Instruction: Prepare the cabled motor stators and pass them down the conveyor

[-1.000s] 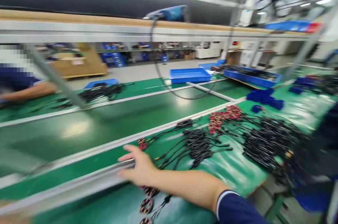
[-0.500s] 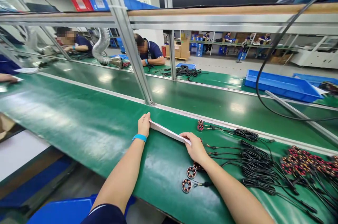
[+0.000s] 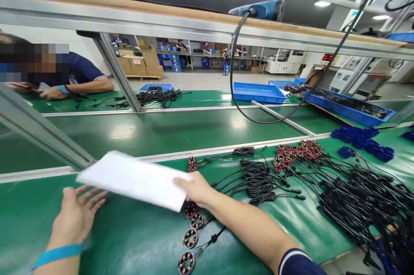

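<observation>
A white sheet of paper (image 3: 139, 180), slightly blurred, is held above the green table by my right hand (image 3: 196, 188), which pinches its right end. My left hand (image 3: 76, 216) has its fingers spread just below the sheet's left end and grips nothing; a blue band circles that wrist. Below my right hand, several round copper-wound coils (image 3: 190, 238) lie in a column on the table. Black coiled cables (image 3: 258, 180) are spread to the right of that hand, beyond the forearm.
A metal post (image 3: 48, 132) rises at the left. More red-and-copper coils (image 3: 297, 154), a heap of black cables (image 3: 362, 206) and dark blue parts (image 3: 362, 141) lie at right. A black cable (image 3: 233, 80) hangs from the shelf. Across the table a person (image 3: 84, 72) sits.
The view has swung to the right. The paper, earlier held edge-on between both hands, now shows its broad face. My left hand has let go of it and opened.
</observation>
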{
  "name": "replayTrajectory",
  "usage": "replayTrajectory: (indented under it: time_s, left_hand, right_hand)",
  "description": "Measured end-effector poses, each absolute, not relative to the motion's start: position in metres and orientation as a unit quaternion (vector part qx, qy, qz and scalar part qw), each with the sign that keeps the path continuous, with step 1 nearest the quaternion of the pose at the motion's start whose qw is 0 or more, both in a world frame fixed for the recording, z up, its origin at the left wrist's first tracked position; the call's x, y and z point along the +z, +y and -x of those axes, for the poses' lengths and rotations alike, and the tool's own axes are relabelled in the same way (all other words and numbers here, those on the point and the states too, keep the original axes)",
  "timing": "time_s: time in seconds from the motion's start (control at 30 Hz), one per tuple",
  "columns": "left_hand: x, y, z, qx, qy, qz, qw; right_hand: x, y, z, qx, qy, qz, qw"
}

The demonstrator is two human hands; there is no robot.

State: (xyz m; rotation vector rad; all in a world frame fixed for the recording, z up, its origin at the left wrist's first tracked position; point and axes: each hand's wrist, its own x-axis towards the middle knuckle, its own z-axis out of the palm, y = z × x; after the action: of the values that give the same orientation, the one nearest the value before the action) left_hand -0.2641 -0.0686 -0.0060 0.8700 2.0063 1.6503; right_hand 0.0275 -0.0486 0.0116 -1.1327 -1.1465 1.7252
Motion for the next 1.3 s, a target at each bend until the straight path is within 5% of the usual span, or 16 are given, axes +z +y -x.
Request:
replayTrajectory:
  time_s: [0.1, 0.23, 0.43, 0.77, 0.83, 0.97, 1.07, 1.17, 1.3]
  left_hand:
    - [-0.001, -0.068, 0.258, 0.631, 0.688, -0.152, 0.326]
    - [0.004, -0.068, 0.253, 0.649, 0.682, -0.106, 0.319]
    - [0.002, -0.068, 0.256, 0.654, 0.680, -0.108, 0.314]
    - [-0.016, -0.063, 0.259, 0.610, 0.712, -0.207, 0.279]
    - [-0.018, -0.062, 0.253, 0.592, 0.731, -0.231, 0.249]
    - [-0.003, -0.079, 0.209, 0.472, 0.737, -0.468, 0.124]
    - [0.011, -0.112, 0.148, 0.354, 0.565, -0.737, 0.112]
    - [0.004, -0.147, 0.094, 0.207, 0.430, -0.878, 0.042]
    - [-0.030, -0.159, 0.068, 0.154, 0.398, -0.905, 0.009]
  right_hand:
    - [0.011, -0.013, -0.043, 0.643, -0.308, 0.482, 0.509]
    - [0.015, 0.035, -0.093, 0.551, -0.173, 0.506, 0.641]
    - [0.022, 0.063, -0.147, 0.552, -0.120, 0.453, 0.690]
    - [0.042, 0.001, -0.085, 0.737, -0.372, 0.319, 0.465]
    - [0.058, -0.016, -0.101, 0.666, -0.546, 0.281, 0.424]
    - [0.078, -0.027, -0.182, 0.336, -0.797, 0.364, 0.346]
    - [0.067, -0.028, -0.244, 0.175, -0.824, 0.492, 0.218]
    - [0.043, -0.035, -0.276, 0.118, -0.839, 0.524, 0.091]
    - [0.020, -0.051, -0.288, 0.085, -0.837, 0.540, 0.023]
